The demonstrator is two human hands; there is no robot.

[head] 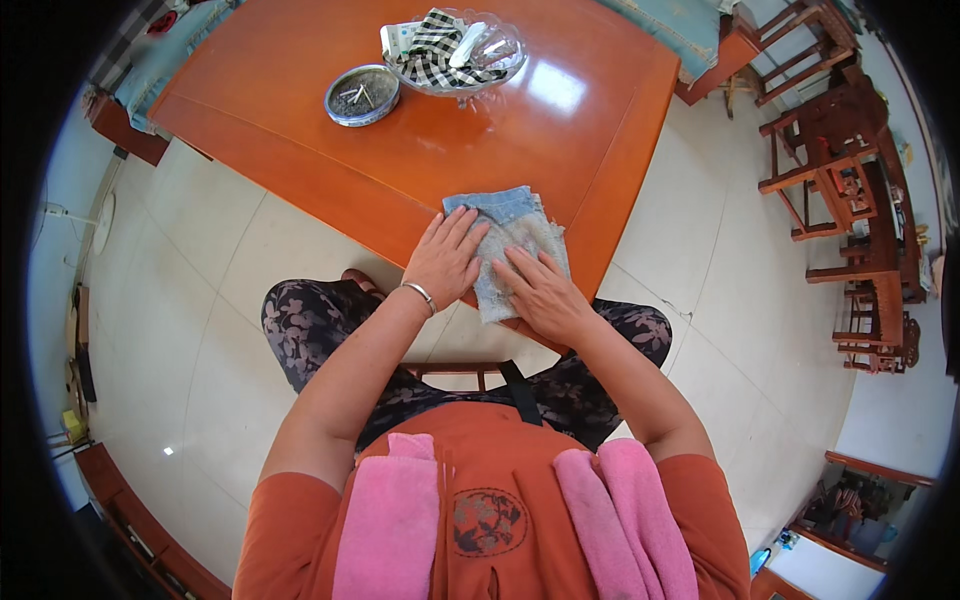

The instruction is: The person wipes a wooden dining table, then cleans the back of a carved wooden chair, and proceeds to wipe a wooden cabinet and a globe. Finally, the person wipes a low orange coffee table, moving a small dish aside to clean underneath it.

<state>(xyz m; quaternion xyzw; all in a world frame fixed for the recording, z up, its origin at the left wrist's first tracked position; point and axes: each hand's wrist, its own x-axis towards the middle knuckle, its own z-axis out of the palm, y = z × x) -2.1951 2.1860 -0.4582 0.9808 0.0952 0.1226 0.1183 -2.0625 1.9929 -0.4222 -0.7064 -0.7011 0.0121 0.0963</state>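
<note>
A worn grey and blue cloth (pixel 517 225), frayed at its edges, lies folded flat at the near corner of a glossy wooden table (pixel 300 157). My left hand (pixel 444 259), with a silver bangle at the wrist, rests palm down on the cloth's left side, fingers a little apart. On its lower right part lies my right hand (pixel 544 292), also palm down with the fingers spread. Neither hand grips the cloth. The cloth's near end reaches the table's edge.
Farther back stand a round ashtray (pixel 362 96) with cigarette butts and a clear glass bowl (pixel 459 88) holding a black-and-white checked cloth and small packets. Wooden chairs (pixel 817 172) line the right side. Cloth-covered seats (pixel 667 34) flank the table's far end.
</note>
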